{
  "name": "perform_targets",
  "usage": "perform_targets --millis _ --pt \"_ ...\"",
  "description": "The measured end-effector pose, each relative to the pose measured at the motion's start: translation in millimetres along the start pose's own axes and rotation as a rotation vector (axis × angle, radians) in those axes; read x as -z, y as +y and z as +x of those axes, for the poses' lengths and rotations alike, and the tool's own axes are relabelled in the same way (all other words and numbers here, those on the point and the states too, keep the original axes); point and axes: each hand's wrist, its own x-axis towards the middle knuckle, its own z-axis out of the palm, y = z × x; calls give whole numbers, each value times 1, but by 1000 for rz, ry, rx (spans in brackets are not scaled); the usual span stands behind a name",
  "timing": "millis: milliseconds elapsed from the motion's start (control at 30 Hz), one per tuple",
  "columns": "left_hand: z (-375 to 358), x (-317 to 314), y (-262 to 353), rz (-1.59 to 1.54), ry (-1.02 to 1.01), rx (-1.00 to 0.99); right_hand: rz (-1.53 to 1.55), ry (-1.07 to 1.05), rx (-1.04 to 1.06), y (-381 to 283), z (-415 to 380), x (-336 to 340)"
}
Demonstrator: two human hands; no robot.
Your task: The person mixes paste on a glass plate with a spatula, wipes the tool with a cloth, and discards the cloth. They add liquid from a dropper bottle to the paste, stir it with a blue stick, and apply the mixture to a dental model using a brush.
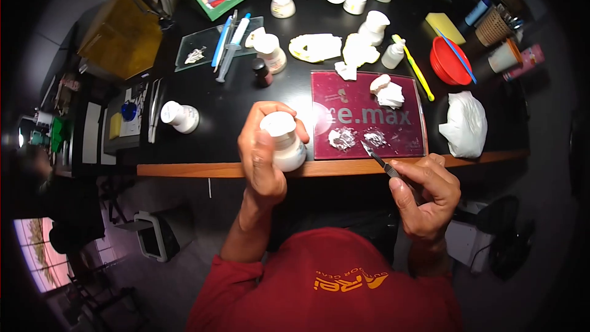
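Just above the counter (pixel 184 170) edge, the left hand (pixel 264 154) has its grip closed around a small white jar (pixel 284 141), held upright, probably against spilling, while the right hand (pixel 427 193) pinches a thin blade (pixel 376 155), its tip beside the white paste (pixel 342 138) on the red mat (pixel 369 115).

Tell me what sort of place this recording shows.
Probably a dental-lab style workbench. The left hand holds a small white jar, the right hand a thin spatula at white paste dabs on a maroon mixing pad; a syringe lies behind.
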Motion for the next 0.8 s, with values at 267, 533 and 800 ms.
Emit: perform_targets --millis 267,533,800 --pt "-6 -1 4 188 2 78 43 5 10 0 3 -11" --pt "-5 -10 6 195 -10 52 -12 4 150 -6 9 -22" --pt "-7 -7 10 286 -99 97 -198 -101 289 -14 12 -20"
